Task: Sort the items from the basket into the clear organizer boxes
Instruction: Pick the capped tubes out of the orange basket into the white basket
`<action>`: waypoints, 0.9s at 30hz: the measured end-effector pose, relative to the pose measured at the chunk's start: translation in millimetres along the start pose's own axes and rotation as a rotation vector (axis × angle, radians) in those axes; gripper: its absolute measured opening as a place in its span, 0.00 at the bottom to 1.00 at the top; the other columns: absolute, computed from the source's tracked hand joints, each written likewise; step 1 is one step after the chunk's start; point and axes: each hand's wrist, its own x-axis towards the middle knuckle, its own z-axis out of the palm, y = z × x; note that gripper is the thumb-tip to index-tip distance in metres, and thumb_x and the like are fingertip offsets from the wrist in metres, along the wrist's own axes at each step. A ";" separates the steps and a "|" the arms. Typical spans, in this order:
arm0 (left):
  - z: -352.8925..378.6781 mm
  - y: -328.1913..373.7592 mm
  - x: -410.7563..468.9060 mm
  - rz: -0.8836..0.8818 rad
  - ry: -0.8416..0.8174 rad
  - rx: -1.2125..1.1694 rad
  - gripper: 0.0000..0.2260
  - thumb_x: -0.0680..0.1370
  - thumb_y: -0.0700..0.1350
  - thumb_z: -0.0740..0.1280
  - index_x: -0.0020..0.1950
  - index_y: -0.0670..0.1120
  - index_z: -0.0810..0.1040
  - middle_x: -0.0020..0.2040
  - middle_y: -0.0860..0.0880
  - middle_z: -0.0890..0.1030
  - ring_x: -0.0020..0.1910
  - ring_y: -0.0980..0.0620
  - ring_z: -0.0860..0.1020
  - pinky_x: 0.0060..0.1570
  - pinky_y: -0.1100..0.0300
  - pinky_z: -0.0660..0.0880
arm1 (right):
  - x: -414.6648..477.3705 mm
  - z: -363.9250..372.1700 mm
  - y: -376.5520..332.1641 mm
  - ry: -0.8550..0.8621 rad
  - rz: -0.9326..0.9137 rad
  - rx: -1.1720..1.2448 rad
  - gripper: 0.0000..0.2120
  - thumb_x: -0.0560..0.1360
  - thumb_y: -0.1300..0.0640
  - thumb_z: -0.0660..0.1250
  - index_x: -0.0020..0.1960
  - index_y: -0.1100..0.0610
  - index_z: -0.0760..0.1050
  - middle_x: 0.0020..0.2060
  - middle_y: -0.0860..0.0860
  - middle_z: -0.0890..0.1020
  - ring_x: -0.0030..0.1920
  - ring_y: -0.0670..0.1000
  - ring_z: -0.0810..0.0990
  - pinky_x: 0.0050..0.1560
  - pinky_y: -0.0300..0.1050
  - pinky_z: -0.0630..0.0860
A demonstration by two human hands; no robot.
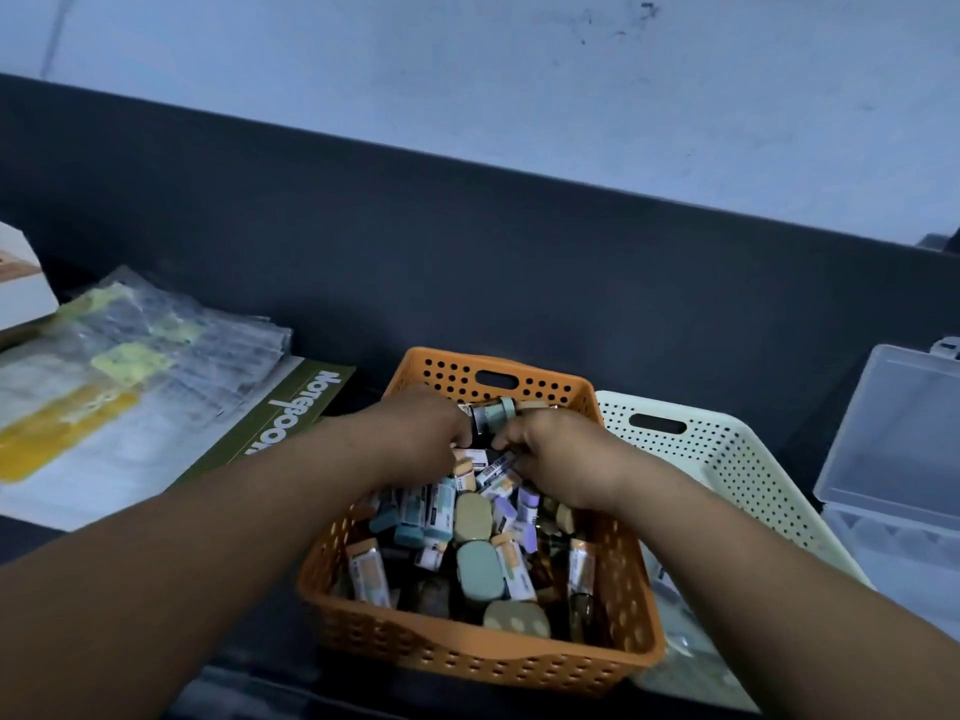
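Note:
An orange perforated basket point(467, 659) sits in front of me, full of several small bottles with teal, tan, lilac and orange caps. Both hands reach into its far half. My left hand point(421, 433) has its fingers curled down among the bottles, next to a dark bottle with a teal cap point(493, 415). My right hand point(550, 454) curls its fingers over labelled bottles point(496, 467) beneath it. What each hand actually grips is hidden by the fingers. A clear organizer box point(893, 449) stands open at the far right.
A cream perforated basket point(727, 459) lies right of the orange one, between it and the clear box. Left of the baskets lie a green notebook point(291, 413) and plastic-wrapped packets point(130, 366). A dark partition rises behind the desk.

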 end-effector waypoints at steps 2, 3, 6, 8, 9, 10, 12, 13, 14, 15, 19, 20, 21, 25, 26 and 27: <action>3.7 -1.9 5.3 0.005 -0.010 0.056 0.13 0.77 0.43 0.63 0.58 0.56 0.79 0.57 0.50 0.75 0.62 0.47 0.67 0.62 0.49 0.67 | 1.8 3.2 -0.3 -0.049 0.019 -0.031 0.20 0.78 0.62 0.63 0.68 0.48 0.73 0.64 0.50 0.77 0.59 0.51 0.76 0.58 0.43 0.74; 5.0 -2.2 7.3 0.018 -0.020 0.099 0.14 0.76 0.43 0.63 0.58 0.57 0.78 0.57 0.50 0.75 0.62 0.46 0.66 0.63 0.47 0.66 | 2.3 4.1 -0.4 -0.062 0.021 -0.048 0.21 0.78 0.63 0.62 0.68 0.48 0.72 0.64 0.50 0.76 0.60 0.51 0.76 0.59 0.44 0.74; 6.4 -1.2 10.2 0.045 -0.019 0.137 0.17 0.75 0.42 0.64 0.61 0.57 0.77 0.58 0.50 0.75 0.63 0.46 0.66 0.64 0.46 0.64 | 4.6 5.8 1.5 -0.047 0.012 -0.050 0.19 0.78 0.62 0.63 0.66 0.49 0.74 0.62 0.49 0.78 0.55 0.48 0.76 0.52 0.40 0.72; 5.9 -0.7 9.4 0.036 0.003 0.054 0.19 0.75 0.40 0.65 0.63 0.56 0.75 0.57 0.50 0.76 0.62 0.47 0.68 0.63 0.50 0.65 | 6.9 7.2 4.5 -0.025 0.024 -0.033 0.15 0.78 0.61 0.65 0.63 0.50 0.77 0.59 0.49 0.79 0.51 0.47 0.75 0.48 0.38 0.69; 6.3 -0.8 9.3 0.041 0.017 0.050 0.18 0.75 0.40 0.65 0.62 0.55 0.76 0.55 0.51 0.77 0.61 0.47 0.69 0.61 0.52 0.66 | 7.7 7.6 5.9 -0.014 0.037 -0.028 0.14 0.78 0.59 0.65 0.61 0.50 0.77 0.57 0.49 0.79 0.51 0.48 0.75 0.48 0.39 0.70; 6.5 -0.8 9.9 0.042 0.031 0.055 0.16 0.75 0.40 0.66 0.60 0.54 0.78 0.54 0.51 0.77 0.60 0.48 0.70 0.59 0.53 0.65 | 7.8 7.5 6.6 -0.003 0.046 -0.023 0.12 0.78 0.58 0.65 0.60 0.50 0.78 0.56 0.50 0.79 0.52 0.50 0.76 0.49 0.41 0.72; 7.8 -0.3 11.0 0.030 0.052 0.042 0.11 0.75 0.41 0.66 0.54 0.53 0.79 0.52 0.53 0.78 0.58 0.50 0.71 0.59 0.54 0.65 | 6.7 6.3 7.4 0.033 0.043 0.010 0.10 0.78 0.57 0.64 0.59 0.51 0.78 0.55 0.50 0.79 0.53 0.51 0.77 0.52 0.43 0.74; 8.0 -0.4 11.1 0.022 0.060 0.025 0.09 0.75 0.41 0.66 0.52 0.53 0.79 0.52 0.53 0.78 0.57 0.51 0.71 0.59 0.54 0.66 | 5.5 5.1 8.0 0.058 0.036 0.045 0.09 0.78 0.57 0.64 0.57 0.51 0.78 0.54 0.50 0.79 0.52 0.51 0.77 0.52 0.44 0.75; 7.3 -0.9 10.4 0.013 0.066 -0.007 0.08 0.76 0.41 0.66 0.50 0.53 0.78 0.51 0.53 0.78 0.55 0.52 0.72 0.58 0.55 0.69 | 2.4 3.2 8.5 0.081 0.027 0.088 0.08 0.79 0.58 0.63 0.55 0.51 0.78 0.52 0.49 0.79 0.50 0.51 0.77 0.51 0.44 0.75; 5.3 -1.7 10.3 0.003 0.076 -0.060 0.07 0.76 0.41 0.65 0.49 0.53 0.78 0.50 0.53 0.78 0.53 0.53 0.73 0.56 0.55 0.72 | -0.7 1.0 10.6 0.105 0.022 0.128 0.07 0.79 0.58 0.63 0.53 0.51 0.78 0.49 0.49 0.79 0.48 0.50 0.77 0.49 0.44 0.75; -10.3 -1.5 9.4 0.002 0.164 -0.356 0.05 0.78 0.46 0.67 0.43 0.55 0.78 0.44 0.55 0.79 0.43 0.56 0.78 0.43 0.57 0.77 | -19.1 -11.9 22.5 0.215 0.053 0.394 0.05 0.79 0.58 0.63 0.45 0.52 0.75 0.36 0.49 0.78 0.33 0.50 0.76 0.36 0.46 0.75; -14.4 1.8 9.6 0.006 0.171 -0.440 0.05 0.77 0.46 0.68 0.42 0.55 0.79 0.43 0.55 0.80 0.42 0.56 0.79 0.44 0.58 0.78 | -24.3 -15.2 27.3 0.241 0.070 0.506 0.04 0.79 0.60 0.64 0.45 0.55 0.75 0.34 0.51 0.77 0.31 0.51 0.76 0.33 0.46 0.74; -17.6 6.8 9.7 0.014 0.172 -0.523 0.05 0.77 0.46 0.68 0.43 0.54 0.80 0.41 0.55 0.81 0.42 0.56 0.80 0.45 0.58 0.78 | -29.7 -18.6 32.9 0.269 0.079 0.594 0.03 0.78 0.62 0.64 0.46 0.58 0.74 0.33 0.53 0.76 0.30 0.51 0.75 0.33 0.45 0.73; -24.1 37.5 14.9 0.039 0.152 -0.658 0.02 0.76 0.44 0.69 0.46 0.51 0.82 0.38 0.51 0.83 0.40 0.54 0.81 0.45 0.58 0.77 | -51.6 -30.3 62.7 0.356 0.133 0.724 0.03 0.77 0.64 0.66 0.45 0.62 0.76 0.34 0.55 0.79 0.33 0.48 0.77 0.40 0.47 0.75; -23.8 47.8 18.0 0.047 0.138 -0.647 0.02 0.76 0.43 0.69 0.47 0.50 0.81 0.38 0.49 0.84 0.39 0.53 0.80 0.43 0.59 0.76 | -58.3 -32.6 70.6 0.367 0.161 0.737 0.03 0.77 0.64 0.66 0.45 0.62 0.76 0.34 0.55 0.79 0.33 0.47 0.77 0.40 0.45 0.75; -22.7 57.6 22.7 0.059 0.128 -0.635 0.02 0.76 0.43 0.69 0.47 0.50 0.80 0.38 0.47 0.84 0.38 0.53 0.80 0.41 0.60 0.75 | -64.8 -33.8 79.7 0.379 0.188 0.742 0.03 0.77 0.64 0.66 0.45 0.62 0.76 0.34 0.55 0.79 0.33 0.46 0.78 0.40 0.45 0.76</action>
